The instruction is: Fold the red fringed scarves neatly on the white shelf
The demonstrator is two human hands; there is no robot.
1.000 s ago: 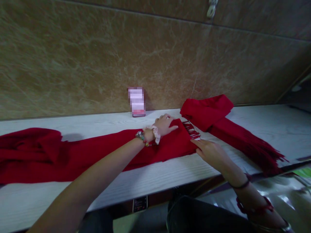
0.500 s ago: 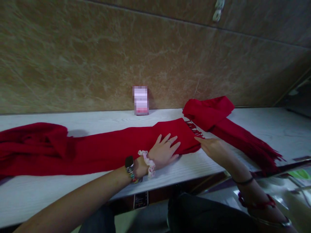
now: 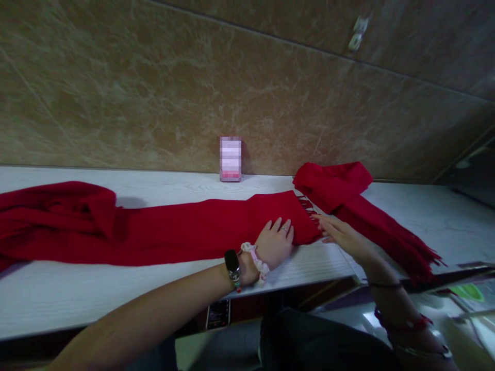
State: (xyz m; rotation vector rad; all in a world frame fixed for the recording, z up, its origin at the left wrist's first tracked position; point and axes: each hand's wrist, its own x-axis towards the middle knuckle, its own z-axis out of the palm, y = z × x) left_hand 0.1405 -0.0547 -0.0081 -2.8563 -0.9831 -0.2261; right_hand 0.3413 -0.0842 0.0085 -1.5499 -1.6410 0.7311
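A long red scarf [image 3: 181, 226] lies stretched along the white surface, loosely bunched at its left end and fringed at its right end. My left hand [image 3: 275, 242] rests palm down on it near the fringe, fingers extended and slightly apart. At the fringed edge is my right hand [image 3: 338, 232], its fingers stretched out and touching or just over the corner; nothing shows in its grasp. Just right of it lies another red fringed length [image 3: 371, 216], folded over at its back end. Whether the two lengths are joined cannot be seen.
A phone-like upright object [image 3: 230, 159] with a blurred front leans against the brown marbled wall [image 3: 154, 93]. Below the front edge of the white tabletop [image 3: 46, 293], a dark phone [image 3: 218, 314] is visible. A green item [image 3: 469, 291] sits at lower right.
My left hand has slid a little to the right over the scarf. My right hand's fingers have loosened from the scarf's corner and straightened. The view has shifted slightly.
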